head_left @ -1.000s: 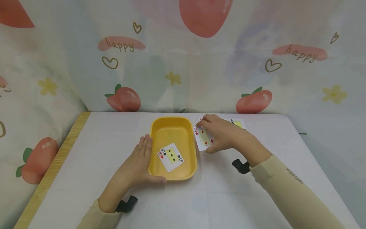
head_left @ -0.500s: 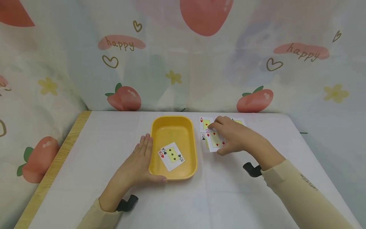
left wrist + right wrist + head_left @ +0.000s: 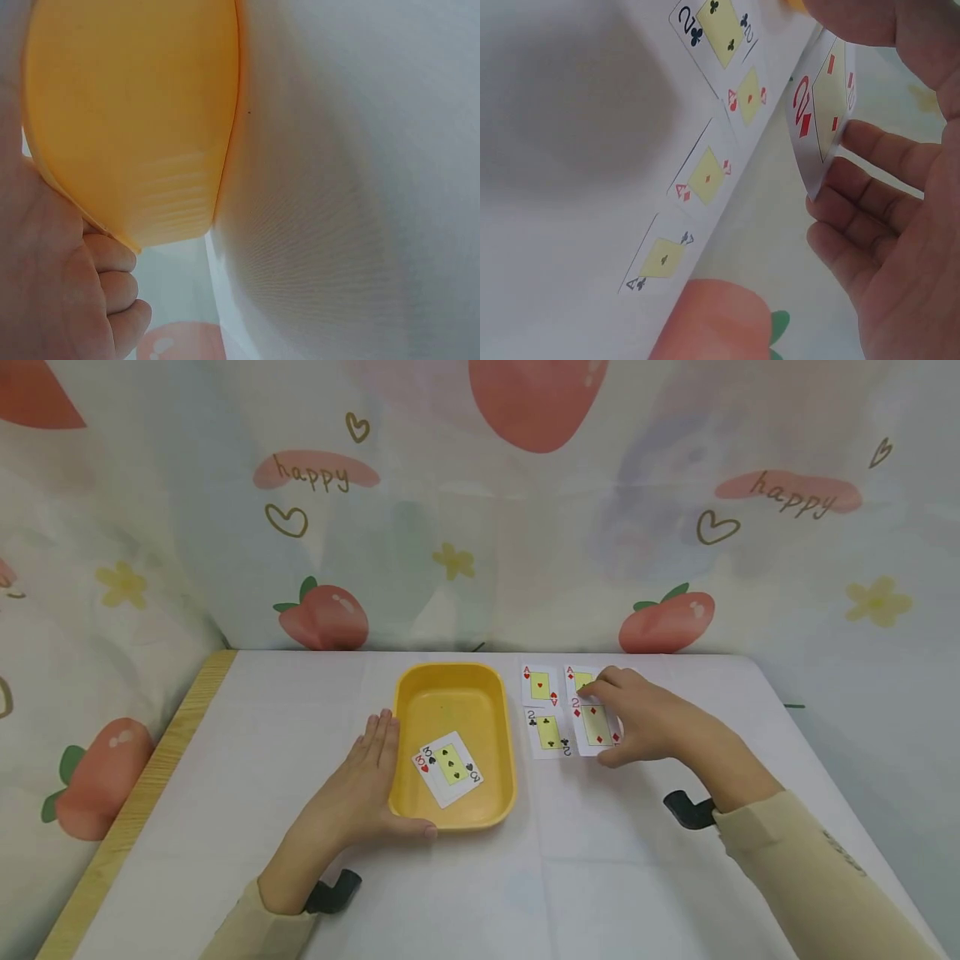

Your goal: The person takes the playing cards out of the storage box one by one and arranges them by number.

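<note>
In the head view my right hand [image 3: 660, 718] pinches the two of diamonds [image 3: 596, 728] between thumb and fingers. The right wrist view shows this playing card held off the table and slightly bowed. Left of it lie the ace of hearts [image 3: 540, 686] and, just nearer, the two of clubs [image 3: 548, 734]. Behind the held card is the ace of diamonds [image 3: 580, 677], partly covered. Straight fingers of my left hand [image 3: 356, 789] rest along the left side of a yellow tray [image 3: 453, 685], its thumb at the near edge. Two overlapping threes [image 3: 452, 768] lie inside the tray.
An ace of clubs [image 3: 662, 256] lies beyond the ace of diamonds in the right wrist view; my right hand hides it in the head view. A white cloth [image 3: 480, 893] covers the table, with a wooden edge [image 3: 142, 793] at left. A patterned curtain [image 3: 525, 543] hangs behind.
My right hand has carried the two of diamonds rightward, away from the tray. The two of clubs and ace of hearts have come into full view. My left hand and the tray stay put.
</note>
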`<state>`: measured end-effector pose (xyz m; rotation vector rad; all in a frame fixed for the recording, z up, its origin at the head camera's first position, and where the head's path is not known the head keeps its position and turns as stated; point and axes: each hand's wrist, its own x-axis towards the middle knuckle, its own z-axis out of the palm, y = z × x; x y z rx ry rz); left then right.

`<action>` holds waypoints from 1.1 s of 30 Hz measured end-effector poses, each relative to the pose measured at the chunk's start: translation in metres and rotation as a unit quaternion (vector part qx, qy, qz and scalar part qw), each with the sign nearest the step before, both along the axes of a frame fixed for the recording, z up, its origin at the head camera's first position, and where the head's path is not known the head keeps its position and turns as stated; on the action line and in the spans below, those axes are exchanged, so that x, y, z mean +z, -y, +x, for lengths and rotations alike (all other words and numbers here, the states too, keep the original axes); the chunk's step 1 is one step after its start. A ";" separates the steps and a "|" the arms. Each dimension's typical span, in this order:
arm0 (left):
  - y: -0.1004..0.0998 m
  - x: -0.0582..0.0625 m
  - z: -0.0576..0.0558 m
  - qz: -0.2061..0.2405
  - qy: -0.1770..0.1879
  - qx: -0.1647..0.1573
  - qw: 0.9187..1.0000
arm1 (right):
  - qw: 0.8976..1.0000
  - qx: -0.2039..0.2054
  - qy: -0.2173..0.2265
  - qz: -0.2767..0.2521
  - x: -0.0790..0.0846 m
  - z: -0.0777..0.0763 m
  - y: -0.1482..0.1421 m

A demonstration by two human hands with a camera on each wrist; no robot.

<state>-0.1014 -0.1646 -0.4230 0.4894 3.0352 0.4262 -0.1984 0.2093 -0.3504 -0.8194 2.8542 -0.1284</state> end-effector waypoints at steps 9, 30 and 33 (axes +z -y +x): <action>0.000 -0.001 0.000 -0.001 -0.005 0.000 1.000 | 1.000 -0.012 0.002 0.001 -0.005 0.002 -0.011; 0.000 0.000 0.000 0.005 0.002 0.002 1.000 | 0.999 -0.027 0.034 -0.006 -0.038 -0.002 -0.016; 0.001 0.000 0.000 0.004 -0.001 0.000 1.000 | 0.999 -0.021 0.029 -0.004 -0.043 -0.004 -0.016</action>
